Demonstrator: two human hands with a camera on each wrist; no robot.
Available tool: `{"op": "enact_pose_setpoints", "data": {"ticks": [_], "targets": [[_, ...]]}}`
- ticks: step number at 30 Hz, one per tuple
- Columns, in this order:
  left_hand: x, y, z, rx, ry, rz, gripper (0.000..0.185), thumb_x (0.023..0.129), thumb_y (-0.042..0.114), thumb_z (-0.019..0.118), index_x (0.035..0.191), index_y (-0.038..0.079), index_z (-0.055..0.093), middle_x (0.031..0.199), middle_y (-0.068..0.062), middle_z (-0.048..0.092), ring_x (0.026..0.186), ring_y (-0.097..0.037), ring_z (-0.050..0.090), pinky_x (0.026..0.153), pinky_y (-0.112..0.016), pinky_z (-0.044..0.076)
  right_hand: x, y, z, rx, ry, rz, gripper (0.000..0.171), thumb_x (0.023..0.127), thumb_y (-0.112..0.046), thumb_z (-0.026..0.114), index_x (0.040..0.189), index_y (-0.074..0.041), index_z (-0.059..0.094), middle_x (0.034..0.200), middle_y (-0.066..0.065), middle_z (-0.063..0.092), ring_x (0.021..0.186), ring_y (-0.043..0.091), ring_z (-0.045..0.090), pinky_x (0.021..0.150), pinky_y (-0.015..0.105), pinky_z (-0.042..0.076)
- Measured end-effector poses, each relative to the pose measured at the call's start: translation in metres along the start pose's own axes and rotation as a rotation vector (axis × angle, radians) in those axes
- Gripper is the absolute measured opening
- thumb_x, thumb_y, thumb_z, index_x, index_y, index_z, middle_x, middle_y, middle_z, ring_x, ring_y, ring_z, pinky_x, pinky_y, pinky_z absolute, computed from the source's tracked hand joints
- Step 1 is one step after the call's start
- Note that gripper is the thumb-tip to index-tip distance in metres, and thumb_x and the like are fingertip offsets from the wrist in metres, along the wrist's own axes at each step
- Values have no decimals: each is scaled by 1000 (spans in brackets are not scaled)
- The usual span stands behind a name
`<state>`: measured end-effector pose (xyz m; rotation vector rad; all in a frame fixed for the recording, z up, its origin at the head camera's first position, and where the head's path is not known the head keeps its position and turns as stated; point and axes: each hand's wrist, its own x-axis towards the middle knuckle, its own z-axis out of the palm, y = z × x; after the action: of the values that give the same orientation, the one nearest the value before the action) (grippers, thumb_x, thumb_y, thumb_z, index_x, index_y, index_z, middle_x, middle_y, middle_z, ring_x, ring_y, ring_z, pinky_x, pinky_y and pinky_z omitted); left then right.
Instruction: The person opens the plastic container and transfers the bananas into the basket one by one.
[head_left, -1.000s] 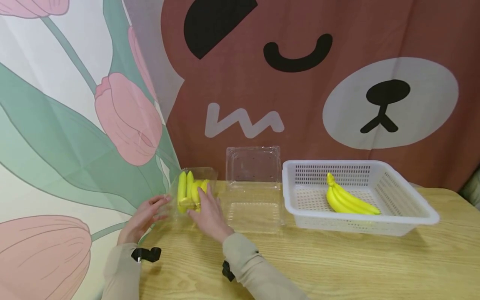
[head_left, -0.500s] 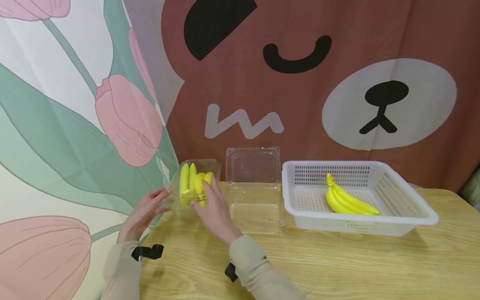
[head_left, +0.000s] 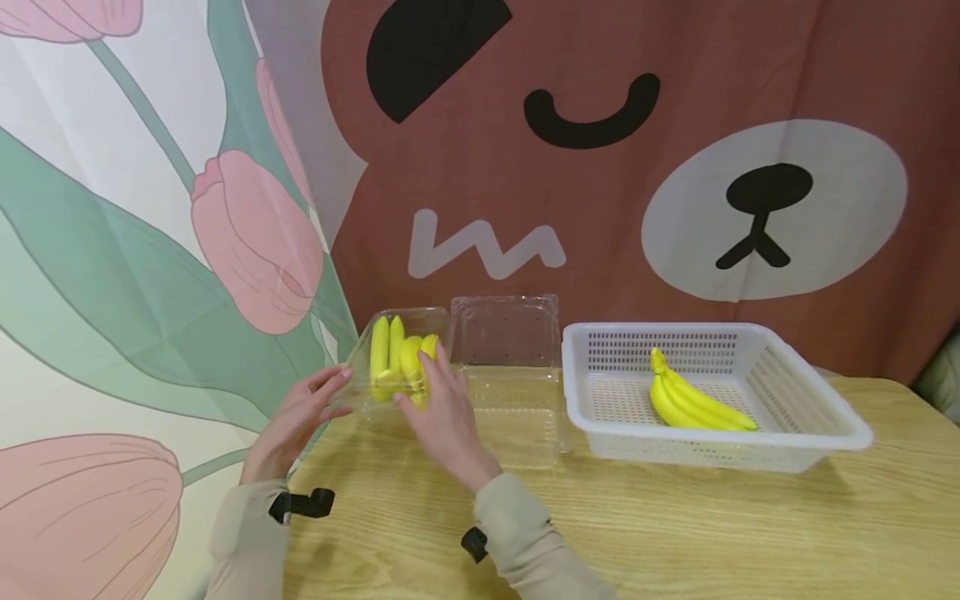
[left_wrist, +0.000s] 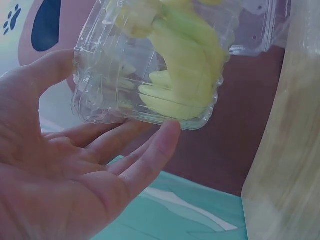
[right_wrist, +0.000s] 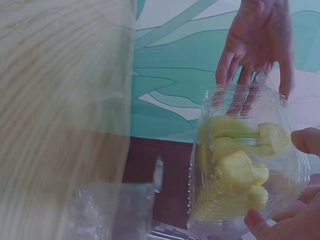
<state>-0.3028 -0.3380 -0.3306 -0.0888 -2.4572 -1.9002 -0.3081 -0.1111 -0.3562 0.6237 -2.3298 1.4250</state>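
At the left end of the table a clear plastic clamshell box [head_left: 414, 312] is filled with yellow fruit that looks like bananas [head_left: 380, 358]. My left hand [head_left: 300, 421] holds its left end; in the left wrist view the thumb of that hand [left_wrist: 75, 170] is at one side and the fingers are at the lower edge. Around the opposite end is my right hand [head_left: 450, 417], its thumb and fingers spread over the box. The right wrist view has both hands at the box, with only part of the right hand [right_wrist: 300, 217] visible.
To the right of the hands stands another clear clamshell box [head_left: 506, 333], its lid raised. Beyond it a white perforated basket [head_left: 600, 444] holds a bunch of bananas [head_left: 693, 400] on a wooden table [head_left: 675, 533]. Printed curtains [head_left: 480, 183] hang close behind.
Both hands and the filled clamshell box have moved to the right and farther back, closer to the other box. The basket and its bananas have stayed put.
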Motion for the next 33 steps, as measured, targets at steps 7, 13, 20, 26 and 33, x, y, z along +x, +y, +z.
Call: {"op": "enact_pose_setpoints", "data": {"ticks": [7,13,20,26,33], "targets": [[0,11,20,-23,1,32,74,99,41,57,152,0,27,157,-16,24,139,-32,32,104,-46,45,-3,-1,-27,-10,6,17,71,91,-38,68,152,-18,38,162,-4,14,141,31,28,107,58,36],[4,19,43,-47,-22,53,69,100,37,57,152,2,30,157,-13,24,140,-29,32,104,-47,45,-9,2,-52,-39,11,25,71,92,-40,66,153,-19,36,162,-8,10,140,27,28,104,57,40],[9,26,69,-48,-32,65,63,99,36,59,149,4,37,153,-12,33,139,-27,32,103,-49,45,-17,9,-79,-76,32,44,70,92,-42,68,152,-23,37,162,-12,10,143,32,24,102,65,38],[15,32,96,-76,-54,111,57,100,30,59,146,2,42,150,-14,39,136,-27,38,99,-47,49,-24,17,-102,-122,72,45,70,91,-41,68,152,-23,38,162,-10,12,142,34,26,102,67,36],[20,38,124,-93,-89,115,57,98,33,62,144,4,44,144,-15,46,132,-29,44,100,-50,48,-32,29,-129,-171,79,29,70,93,-41,67,152,-18,38,163,-1,16,140,32,28,106,62,35]]}}
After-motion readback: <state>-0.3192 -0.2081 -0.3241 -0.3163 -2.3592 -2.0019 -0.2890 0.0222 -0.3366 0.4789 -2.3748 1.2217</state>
